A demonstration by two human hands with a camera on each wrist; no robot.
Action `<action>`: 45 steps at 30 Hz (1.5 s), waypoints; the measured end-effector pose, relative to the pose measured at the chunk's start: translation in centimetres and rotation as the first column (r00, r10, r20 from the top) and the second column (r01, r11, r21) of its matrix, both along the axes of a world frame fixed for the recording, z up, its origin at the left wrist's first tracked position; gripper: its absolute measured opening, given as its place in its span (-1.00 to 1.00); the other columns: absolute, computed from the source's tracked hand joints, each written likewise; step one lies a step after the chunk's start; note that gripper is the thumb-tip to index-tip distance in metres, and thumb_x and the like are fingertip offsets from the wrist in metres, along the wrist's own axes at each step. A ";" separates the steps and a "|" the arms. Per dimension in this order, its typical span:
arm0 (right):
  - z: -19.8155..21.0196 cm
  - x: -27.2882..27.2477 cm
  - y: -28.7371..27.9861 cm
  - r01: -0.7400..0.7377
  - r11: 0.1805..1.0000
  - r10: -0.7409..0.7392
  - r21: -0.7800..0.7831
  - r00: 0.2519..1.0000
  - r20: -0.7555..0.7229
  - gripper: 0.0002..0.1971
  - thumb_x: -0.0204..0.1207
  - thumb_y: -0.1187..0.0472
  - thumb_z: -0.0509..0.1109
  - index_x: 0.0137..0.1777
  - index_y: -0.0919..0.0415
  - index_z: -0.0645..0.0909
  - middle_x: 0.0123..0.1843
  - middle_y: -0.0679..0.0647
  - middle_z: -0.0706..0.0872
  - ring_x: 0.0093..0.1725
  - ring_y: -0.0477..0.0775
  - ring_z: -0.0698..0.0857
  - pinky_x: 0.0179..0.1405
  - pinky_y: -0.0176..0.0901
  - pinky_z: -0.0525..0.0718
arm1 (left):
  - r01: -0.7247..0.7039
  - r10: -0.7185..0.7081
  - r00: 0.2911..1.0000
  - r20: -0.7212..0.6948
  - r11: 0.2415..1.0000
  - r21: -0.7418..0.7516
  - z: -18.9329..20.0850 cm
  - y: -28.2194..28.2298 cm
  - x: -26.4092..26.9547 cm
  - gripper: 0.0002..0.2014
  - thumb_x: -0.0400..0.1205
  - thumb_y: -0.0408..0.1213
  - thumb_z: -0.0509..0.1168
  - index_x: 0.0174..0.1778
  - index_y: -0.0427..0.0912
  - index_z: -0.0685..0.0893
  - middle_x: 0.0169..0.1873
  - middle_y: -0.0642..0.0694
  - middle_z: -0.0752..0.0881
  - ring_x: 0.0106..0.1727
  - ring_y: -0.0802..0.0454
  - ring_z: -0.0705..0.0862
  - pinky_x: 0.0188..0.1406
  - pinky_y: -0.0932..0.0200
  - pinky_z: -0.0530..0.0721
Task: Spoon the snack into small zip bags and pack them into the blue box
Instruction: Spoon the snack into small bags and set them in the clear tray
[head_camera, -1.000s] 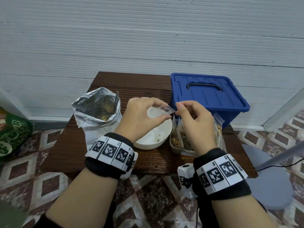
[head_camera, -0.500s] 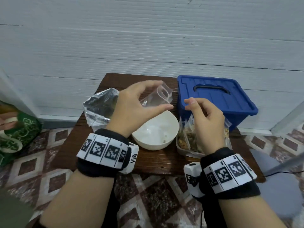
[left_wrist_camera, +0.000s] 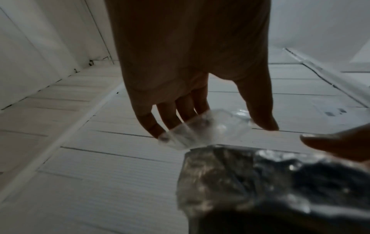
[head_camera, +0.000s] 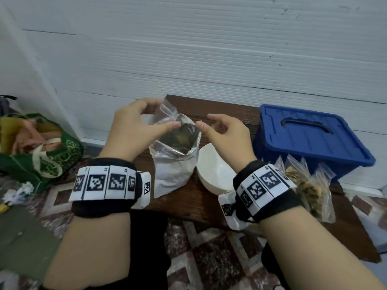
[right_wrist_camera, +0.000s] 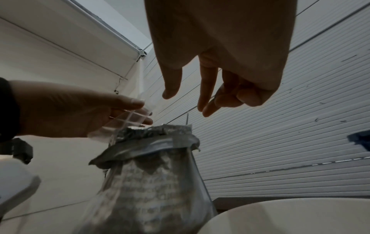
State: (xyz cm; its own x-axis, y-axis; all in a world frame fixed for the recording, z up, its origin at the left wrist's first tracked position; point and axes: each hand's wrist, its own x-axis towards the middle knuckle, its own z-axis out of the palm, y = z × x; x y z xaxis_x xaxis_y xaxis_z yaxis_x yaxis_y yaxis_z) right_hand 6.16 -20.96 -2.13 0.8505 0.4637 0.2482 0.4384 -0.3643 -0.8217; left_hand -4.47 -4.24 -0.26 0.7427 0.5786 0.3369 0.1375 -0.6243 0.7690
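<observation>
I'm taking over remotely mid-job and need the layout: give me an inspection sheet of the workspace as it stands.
Surface: dark wooden table against a white wall.
Job's things: empty zip bag held above the open foil snack bag; spoon handle stands in the foil bag; blue box lid on; filled zip bags in front of it; white bowl beside the foil bag.
Clutter: green bag and crumpled paper on the floor.
Hands: left hand pinches the zip bag; right hand holds nothing, fingers loosely curled.
Cables: nothing seen.
Surroundings: patterned floor tiles.
</observation>
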 end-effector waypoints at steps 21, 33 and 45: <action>-0.5 -1.3 3.1 -0.122 0.990 0.134 -0.070 0.969 0.206 -0.86 0.60 0.26 0.33 -0.18 0.19 0.48 -0.30 0.10 0.67 -0.20 0.17 0.64 -0.18 0.03 0.57 | 0.006 -0.028 0.989 -0.145 0.988 -0.152 -1.0 0.0 -0.2 -0.42 0.26 0.13 0.61 0.18 0.06 0.68 -0.07 0.27 0.69 0.07 0.38 0.64 0.07 0.36 0.58; 1.2 1.5 1.9 0.310 0.933 -0.274 0.183 0.942 -0.196 -0.88 0.64 0.22 0.27 -0.11 0.23 0.54 -0.34 -0.09 0.62 -0.29 -0.26 0.51 -0.37 -0.41 0.40 | 0.019 -0.042 0.993 -0.113 0.980 -0.197 -0.6 0.3 -1.2 -0.47 0.24 0.17 0.57 0.09 0.14 0.65 -0.08 0.29 0.69 0.05 0.43 0.62 0.12 0.34 0.57; 4.4 4.3 0.9 0.377 0.901 -0.340 0.214 0.921 -0.193 -0.90 0.52 0.37 0.26 -0.16 0.33 0.60 -0.27 0.24 0.72 -0.19 0.07 0.59 -0.34 -0.25 0.50 | 0.067 -0.074 0.973 -0.218 0.997 -0.037 0.1 2.5 -2.9 -0.34 0.22 0.11 0.60 0.26 0.11 0.65 0.02 0.28 0.68 0.04 0.48 0.56 -0.08 0.56 0.36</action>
